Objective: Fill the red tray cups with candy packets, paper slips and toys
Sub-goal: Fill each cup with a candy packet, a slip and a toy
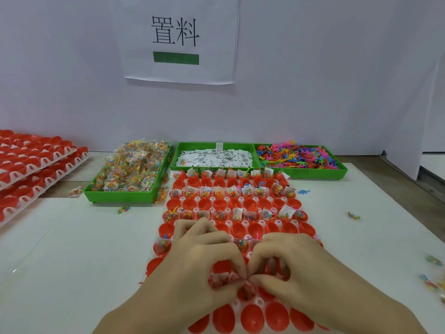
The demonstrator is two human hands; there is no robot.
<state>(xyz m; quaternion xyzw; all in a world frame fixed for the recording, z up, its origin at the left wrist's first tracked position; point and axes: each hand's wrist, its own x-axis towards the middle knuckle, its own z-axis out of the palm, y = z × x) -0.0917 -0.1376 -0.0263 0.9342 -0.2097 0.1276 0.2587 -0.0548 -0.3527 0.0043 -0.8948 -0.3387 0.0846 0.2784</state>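
A tray of red cups [250, 203] lies in front of me on the white table. Its far rows hold candy packets, paper slips and small toys; other rows of cups are bare. My left hand [199, 261] and my right hand [296, 271] are curled over the near middle of the tray, fingertips meeting above one cup [245, 291] that holds a candy packet. Both seem to pinch something small and reddish there; what it is I cannot make out. Three green bins stand behind: candy packets [130, 169], paper slips [214, 159], coloured toys [301, 157].
Stacked trays of red cups [36, 165] sit at the far left. Loose candy packets lie on the table at left [124, 209], at right [353, 215] and by the right edge [433, 280]. A blue toy [304, 191] lies beside the tray. A wall with a paper sign [178, 37] stands behind.
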